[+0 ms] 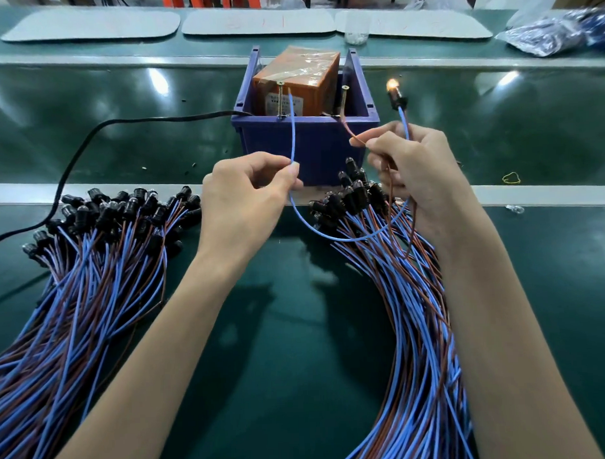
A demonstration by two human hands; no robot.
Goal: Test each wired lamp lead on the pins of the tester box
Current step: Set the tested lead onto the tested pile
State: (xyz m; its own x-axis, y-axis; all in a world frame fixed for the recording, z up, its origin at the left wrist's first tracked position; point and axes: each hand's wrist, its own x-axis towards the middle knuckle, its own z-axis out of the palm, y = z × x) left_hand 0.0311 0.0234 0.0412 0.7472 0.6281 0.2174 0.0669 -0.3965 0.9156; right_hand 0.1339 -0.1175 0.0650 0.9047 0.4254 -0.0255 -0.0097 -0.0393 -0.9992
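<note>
Bundled lamp leads (417, 328) are lying in two heaps on the green table (298, 332), flanking both forearms. Between them, the left hand (245, 193) is pinching a blue wire (292, 133) whose tip is rising just beside the left pin (280, 99) of the tester box (299, 81). The right hand (419, 170) is pinching the brown wire (351, 131), which is reaching the right pin (344, 100), and gripping the lead under the glowing lamp (394, 92). A blue bin (308, 140) is holding the box.

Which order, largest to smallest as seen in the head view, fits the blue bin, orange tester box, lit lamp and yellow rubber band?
1. blue bin
2. orange tester box
3. lit lamp and yellow rubber band: too alike to rank
</note>
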